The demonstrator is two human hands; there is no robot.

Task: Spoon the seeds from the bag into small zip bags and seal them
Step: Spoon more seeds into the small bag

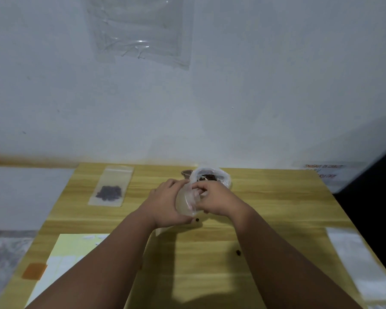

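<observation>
Figure. Head view of the bagging station. Both hands meet over the middle of the tabletop (276, 208), just near of the seed bag (218, 173). The seed bag stands at the far centre with its mouth rolled open and dark seeds (207, 177) showing inside.

We see the left hand (165, 204) wrapped round a small zip bag (184, 202), holding it upright off the tabletop. The right hand (216, 201) works at the bag's top edge. The left fingers (176, 182) curl round the bag's far side. The right fingers (200, 186) are bent in a tight pinch on the bag's lip. Neither hand is released, and both grasp the same bag. No dark contents show through the plastic, so we judge that the bag is empty and the step in hand is parting its zip mouth. No spoon is in view.

To do this well, we would keep the left grip low and light so the walls are not pressed together. We would peel one lip from the other with the right pinch, and hold the mouth facing up and close to the seed bag so little spills.

A filled zip bag (110, 186) lies flat at the far left with seeds gathered in its lower half. One stray seed (197, 219) lies just near of the hands, and another stray seed (238, 253) lies nearer, beside the right forearm.
</observation>
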